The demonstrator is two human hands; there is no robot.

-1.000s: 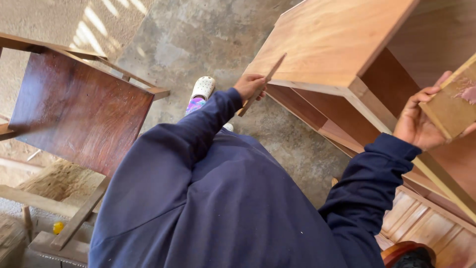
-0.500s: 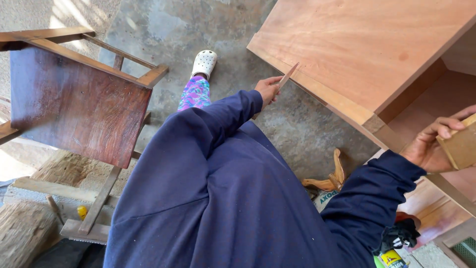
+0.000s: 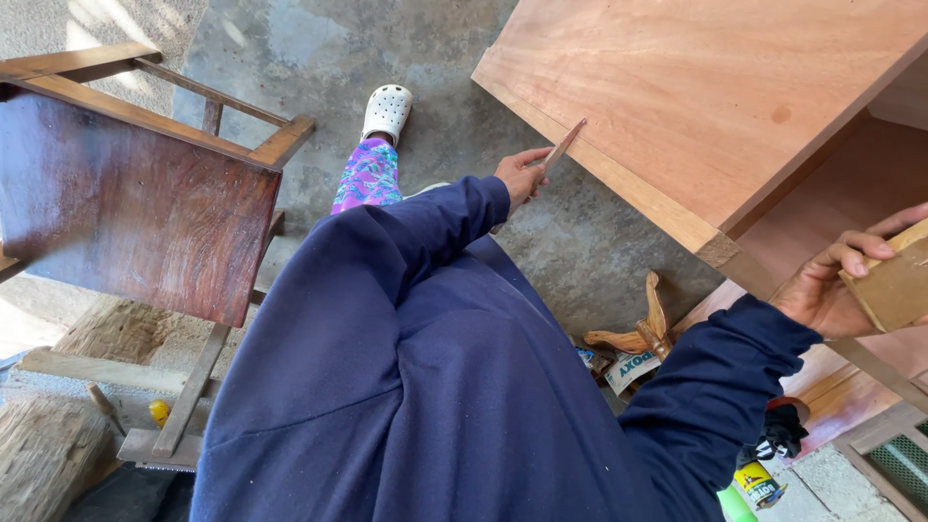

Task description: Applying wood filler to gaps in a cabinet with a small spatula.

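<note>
The stick point(image 3: 563, 147), thin and flat, is pinched at its lower end in the left hand point(image 3: 522, 174), fingers closed round it. It angles up and away from the grip, and its tip lies over the near edge of the cabinet point(image 3: 677, 97). I can't tell if the tip touches the wood. Across on the other side, the block point(image 3: 894, 285), a tan slab, sits in the right hand point(image 3: 836, 285): fingers curled over its top edge, palm behind it, a firm closed grip, held up in front of the cabinet's open side. The two hands are well apart, the cabinet's corner between them. Both arms wear dark blue sleeves. Below the left hand, a patterned trouser leg and a white clog point(image 3: 387, 108) rest on the concrete floor point(image 3: 387, 48). Off to the left stands a dark wooden chair point(image 3: 135, 208). Down by the right elbow lie a yellowish scrap point(image 3: 638, 333) and a small can point(image 3: 759, 483).
</note>
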